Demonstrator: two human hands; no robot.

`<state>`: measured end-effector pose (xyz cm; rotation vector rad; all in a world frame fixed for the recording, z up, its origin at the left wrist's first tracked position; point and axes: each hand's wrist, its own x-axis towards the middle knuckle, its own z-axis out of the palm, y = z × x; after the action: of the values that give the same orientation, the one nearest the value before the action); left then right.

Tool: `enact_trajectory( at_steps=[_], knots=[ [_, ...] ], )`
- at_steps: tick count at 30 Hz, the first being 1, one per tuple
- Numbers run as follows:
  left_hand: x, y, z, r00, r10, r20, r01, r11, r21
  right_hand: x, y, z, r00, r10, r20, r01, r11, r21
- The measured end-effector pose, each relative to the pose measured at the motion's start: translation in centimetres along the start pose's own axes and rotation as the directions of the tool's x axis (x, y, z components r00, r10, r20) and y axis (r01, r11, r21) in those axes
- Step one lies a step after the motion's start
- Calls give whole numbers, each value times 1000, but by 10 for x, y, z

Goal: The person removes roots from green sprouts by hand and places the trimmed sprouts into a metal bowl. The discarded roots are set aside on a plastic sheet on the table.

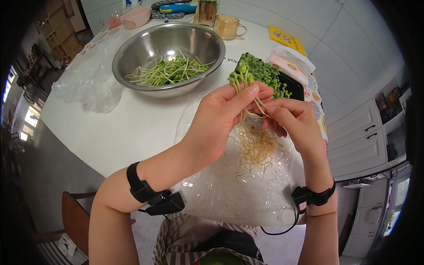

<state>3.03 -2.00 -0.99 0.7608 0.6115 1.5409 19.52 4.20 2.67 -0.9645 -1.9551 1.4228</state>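
My left hand [228,109] holds a few green sprouts [243,74] by their pale stems, leaves pointing up and away. At the lower ends of those stems, the thumb and finger of my right hand [291,116] pinch the thin roots. A heap of stringy brown roots [258,145] lies below on a clear plastic sheet [215,192]. Behind my hands is a black tray [294,82] dense with green sprouts [261,69]. Loose sprouts [175,71] with long pale stems lie in a stainless steel bowl [169,33] at the upper left.
A crumpled clear plastic bag [96,89] lies left of the bowl on the white table [132,129]. Towards the back are a pink bowl [137,18], an amber glass mug [228,26], a yellow booklet [286,39] and a pink tissue pack [286,64]. A brown chair [74,218] stands lower left.
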Motion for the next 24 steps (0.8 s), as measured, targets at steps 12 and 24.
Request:
enact_trajectory(
  at_steps=[12,24],
  knots=[
    [1,5,-1,972,220,77,-233,915,329,3,2,-3,999,4,-35,-3,999,45],
    [2,6,-1,952,291,93,-306,901,308,4,3,-2,999,38,1,-37,971,235]
  ],
)
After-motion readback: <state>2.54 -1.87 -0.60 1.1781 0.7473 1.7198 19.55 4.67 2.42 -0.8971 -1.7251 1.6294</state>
